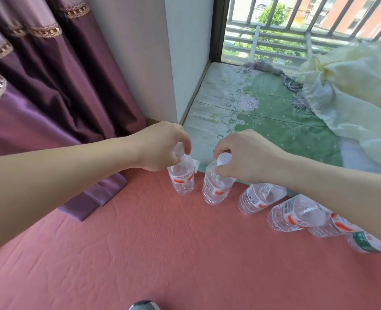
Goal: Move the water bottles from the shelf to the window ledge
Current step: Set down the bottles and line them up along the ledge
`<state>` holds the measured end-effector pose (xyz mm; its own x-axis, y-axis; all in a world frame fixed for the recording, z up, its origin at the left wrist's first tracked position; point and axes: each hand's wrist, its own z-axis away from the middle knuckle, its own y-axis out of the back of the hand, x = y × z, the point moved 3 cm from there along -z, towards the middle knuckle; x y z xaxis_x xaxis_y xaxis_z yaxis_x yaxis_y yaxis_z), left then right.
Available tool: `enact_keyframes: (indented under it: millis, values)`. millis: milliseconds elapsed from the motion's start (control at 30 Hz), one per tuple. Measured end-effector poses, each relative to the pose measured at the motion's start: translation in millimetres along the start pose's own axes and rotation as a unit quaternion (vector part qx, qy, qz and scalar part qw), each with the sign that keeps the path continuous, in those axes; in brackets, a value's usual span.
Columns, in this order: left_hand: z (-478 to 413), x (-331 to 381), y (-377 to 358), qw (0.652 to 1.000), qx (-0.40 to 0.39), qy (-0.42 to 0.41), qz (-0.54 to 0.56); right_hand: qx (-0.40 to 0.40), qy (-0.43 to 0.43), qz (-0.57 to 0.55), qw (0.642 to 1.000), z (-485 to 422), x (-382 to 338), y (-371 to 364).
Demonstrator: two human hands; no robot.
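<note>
Pinching from above, the left hand (pixel 162 146) is curling its fingers round the top of the leftmost bottle (pixel 181 179), while the right hand (pixel 245 155) is gripping the white cap (pixel 224 158) of the second bottle (pixel 216 189) just beside it. Both are standing on the pink cloth (pixel 162 242), heading a row of four more bottles (pixel 294 214) running right under the right forearm. Just beyond, the window ledge (pixel 263 113) is lying under green floral cloth, with pale yellow fabric (pixel 352 90) heaped far right and purple curtains (pixel 51 86) hanging left.
</note>
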<state>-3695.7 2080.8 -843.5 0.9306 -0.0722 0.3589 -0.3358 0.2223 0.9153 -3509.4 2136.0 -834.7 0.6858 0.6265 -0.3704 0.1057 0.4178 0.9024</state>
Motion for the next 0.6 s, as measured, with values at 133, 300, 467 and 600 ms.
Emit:
enact_keyframes:
  millis: [133,300,467,600]
  values:
    - [-5.8,-2.0,-1.7,1.0,-0.012,0.003,-0.006,0.015,-0.013,0.001,1.0,-9.3,3.3,-4.6]
    - [-13.7,-3.3,-11.6,1.0,-0.016,0.002,0.001,0.027,-0.015,0.017,0.999,-18.6,4.5,-13.4]
    - [-18.9,-6.9,-14.7,0.999,0.031,0.008,-0.005,0.028,-0.001,0.026,0.999,-20.6,7.0,-17.8]
    - [-21.1,-17.9,-15.6,0.995,0.076,0.071,0.007,-0.016,0.034,0.033,0.999,-19.8,7.8,-19.7]
